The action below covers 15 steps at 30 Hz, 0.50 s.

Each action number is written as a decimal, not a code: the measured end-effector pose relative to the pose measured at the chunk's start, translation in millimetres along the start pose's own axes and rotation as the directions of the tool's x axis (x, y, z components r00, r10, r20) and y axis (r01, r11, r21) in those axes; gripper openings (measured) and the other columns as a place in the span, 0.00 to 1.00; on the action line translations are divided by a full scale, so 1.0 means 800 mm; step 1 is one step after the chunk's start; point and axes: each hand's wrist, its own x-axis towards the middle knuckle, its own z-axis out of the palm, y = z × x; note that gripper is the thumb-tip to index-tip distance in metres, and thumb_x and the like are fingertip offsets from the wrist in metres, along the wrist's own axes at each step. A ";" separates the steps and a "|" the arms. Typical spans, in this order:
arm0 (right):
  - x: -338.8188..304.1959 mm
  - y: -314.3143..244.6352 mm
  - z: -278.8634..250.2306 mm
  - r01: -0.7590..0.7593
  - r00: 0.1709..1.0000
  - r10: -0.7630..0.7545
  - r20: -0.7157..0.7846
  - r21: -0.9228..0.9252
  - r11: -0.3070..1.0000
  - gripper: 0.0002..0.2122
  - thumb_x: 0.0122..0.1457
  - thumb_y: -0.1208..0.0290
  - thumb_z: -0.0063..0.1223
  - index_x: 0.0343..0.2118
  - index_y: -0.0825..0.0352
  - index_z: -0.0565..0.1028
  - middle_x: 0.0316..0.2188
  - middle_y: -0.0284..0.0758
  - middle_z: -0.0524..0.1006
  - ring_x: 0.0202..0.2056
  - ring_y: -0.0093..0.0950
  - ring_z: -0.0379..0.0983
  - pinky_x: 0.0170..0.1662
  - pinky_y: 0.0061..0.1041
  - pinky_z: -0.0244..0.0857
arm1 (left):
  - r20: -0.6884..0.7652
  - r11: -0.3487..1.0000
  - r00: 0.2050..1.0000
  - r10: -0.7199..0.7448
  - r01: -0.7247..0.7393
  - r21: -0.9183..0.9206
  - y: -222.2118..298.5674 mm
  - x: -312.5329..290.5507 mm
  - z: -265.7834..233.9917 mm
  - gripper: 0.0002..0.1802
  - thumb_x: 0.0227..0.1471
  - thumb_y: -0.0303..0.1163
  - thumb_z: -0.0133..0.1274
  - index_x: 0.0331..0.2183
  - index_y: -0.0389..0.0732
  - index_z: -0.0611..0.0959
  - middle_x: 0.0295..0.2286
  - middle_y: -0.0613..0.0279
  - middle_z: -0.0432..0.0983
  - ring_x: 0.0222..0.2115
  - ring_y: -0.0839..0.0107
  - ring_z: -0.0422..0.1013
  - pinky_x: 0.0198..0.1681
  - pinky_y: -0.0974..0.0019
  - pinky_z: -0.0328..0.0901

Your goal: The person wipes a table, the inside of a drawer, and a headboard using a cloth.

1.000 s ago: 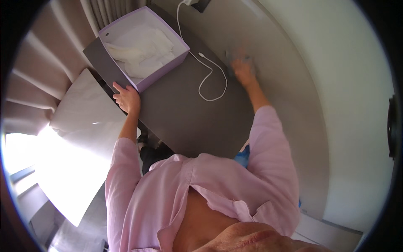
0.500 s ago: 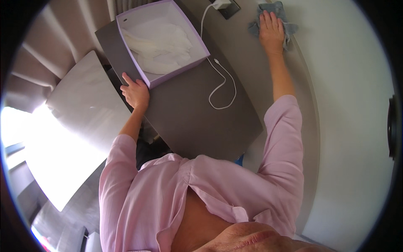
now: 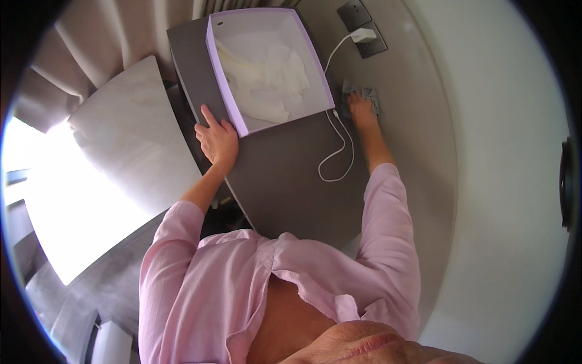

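Note:
My left hand (image 3: 218,139) rests at the left edge of a dark grey-brown tabletop (image 3: 273,176), its fingers apart and nothing in them. Close by its fingers stands an open lilac box (image 3: 225,85), with crumpled white tissue paper (image 3: 273,76) inside. My right hand (image 3: 362,115) presses a grey cloth (image 3: 371,100) against the beige wall panel, just beyond the tabletop's right edge. The fingertips are partly hidden in the cloth's folds. A white charging cable (image 3: 321,168) lies looped on the tabletop between the box and my right arm.
A white plug (image 3: 364,35) sits in a dark wall socket (image 3: 374,45) above the cloth, with a second socket (image 3: 353,13) beside it. Left of the tabletop is a pale, brightly lit panel (image 3: 133,121). Behind it hang beige curtains (image 3: 91,48).
My right hand has brought the cloth down and leftward along the wall, below the sockets and near the box. The view has shifted; my left hand stays at the tabletop edge beside the box.

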 end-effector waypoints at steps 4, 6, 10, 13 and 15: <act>0.089 0.027 0.000 -0.050 0.938 -0.001 -0.346 -0.138 0.989 0.16 0.45 0.70 0.44 0.39 0.63 0.71 0.45 0.32 0.66 0.49 0.30 0.59 0.47 0.35 0.57 | -0.026 0.995 0.997 0.078 -0.079 -0.055 -0.002 -0.005 0.007 0.33 0.45 0.35 0.44 0.54 0.44 0.54 0.37 0.39 0.58 0.37 0.46 0.61 0.37 0.53 0.62; 0.135 0.035 0.006 -0.034 0.922 -0.035 -0.385 -0.171 0.985 0.16 0.46 0.71 0.42 0.41 0.64 0.70 0.45 0.34 0.66 0.49 0.32 0.59 0.50 0.35 0.54 | 0.029 0.988 0.995 0.092 -0.087 -0.131 0.001 -0.004 0.004 0.35 0.44 0.33 0.45 0.54 0.44 0.52 0.42 0.33 0.55 0.43 0.43 0.57 0.42 0.53 0.59; 0.213 0.034 0.020 -0.003 0.957 -0.057 -0.283 -0.208 0.978 0.18 0.47 0.70 0.42 0.43 0.65 0.68 0.45 0.37 0.64 0.51 0.35 0.54 0.51 0.32 0.53 | 0.029 0.974 0.989 0.146 -0.139 -0.178 -0.010 -0.004 0.001 0.36 0.44 0.31 0.46 0.55 0.45 0.51 0.45 0.29 0.51 0.46 0.40 0.54 0.47 0.52 0.55; 0.259 0.022 -0.022 0.012 0.938 -0.046 -0.343 -0.099 0.995 0.19 0.47 0.69 0.42 0.44 0.67 0.66 0.45 0.37 0.64 0.51 0.36 0.55 0.53 0.31 0.50 | 0.095 0.976 0.991 0.098 -0.077 -0.205 -0.013 -0.004 -0.002 0.38 0.43 0.29 0.47 0.55 0.45 0.50 0.48 0.26 0.47 0.48 0.37 0.50 0.50 0.52 0.50; 0.293 0.019 -0.037 -0.060 0.867 -0.027 -0.498 -0.158 0.986 0.18 0.46 0.70 0.42 0.43 0.67 0.68 0.40 0.36 0.67 0.46 0.34 0.59 0.50 0.30 0.55 | 0.104 0.968 0.989 0.101 -0.073 -0.238 -0.012 -0.004 -0.006 0.39 0.42 0.28 0.47 0.55 0.45 0.49 0.47 0.27 0.47 0.48 0.37 0.50 0.51 0.52 0.50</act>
